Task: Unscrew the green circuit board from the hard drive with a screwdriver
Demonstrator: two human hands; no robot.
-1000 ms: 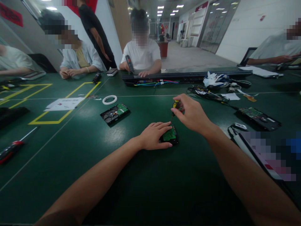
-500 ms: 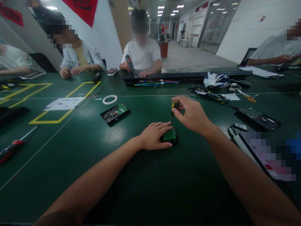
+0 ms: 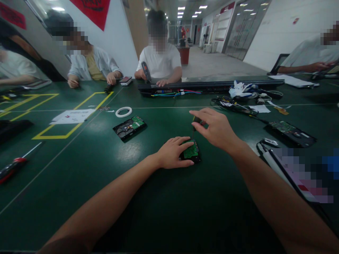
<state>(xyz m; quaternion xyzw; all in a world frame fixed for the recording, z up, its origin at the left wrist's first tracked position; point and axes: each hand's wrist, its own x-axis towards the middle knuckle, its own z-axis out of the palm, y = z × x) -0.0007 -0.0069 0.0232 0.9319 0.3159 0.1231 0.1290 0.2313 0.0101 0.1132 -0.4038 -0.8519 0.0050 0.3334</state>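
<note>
A hard drive (image 3: 191,151) lies on the green table with its green circuit board facing up. My left hand (image 3: 175,152) rests flat across its left side, fingers spread, covering part of it. Above the drive's far edge, my right hand (image 3: 215,128) has thumb and fingers around the handle of a small screwdriver (image 3: 196,120). The screwdriver stands roughly upright, its shaft pointing down at the far edge of the drive. Where exactly the tip touches, I cannot make out.
Another hard drive (image 3: 129,128) and a white tape roll (image 3: 123,112) lie to the left. A red-black screwdriver (image 3: 13,168) is at far left. To the right are cables (image 3: 233,106) and a third drive (image 3: 290,133). Co-workers sit across the table, one behind a long black bar (image 3: 212,84).
My right fingers have shifted on the screwdriver handle, the index finger now stretched further over its top. My left hand and the drive stay put. A co-worker's hand at left has moved right.
</note>
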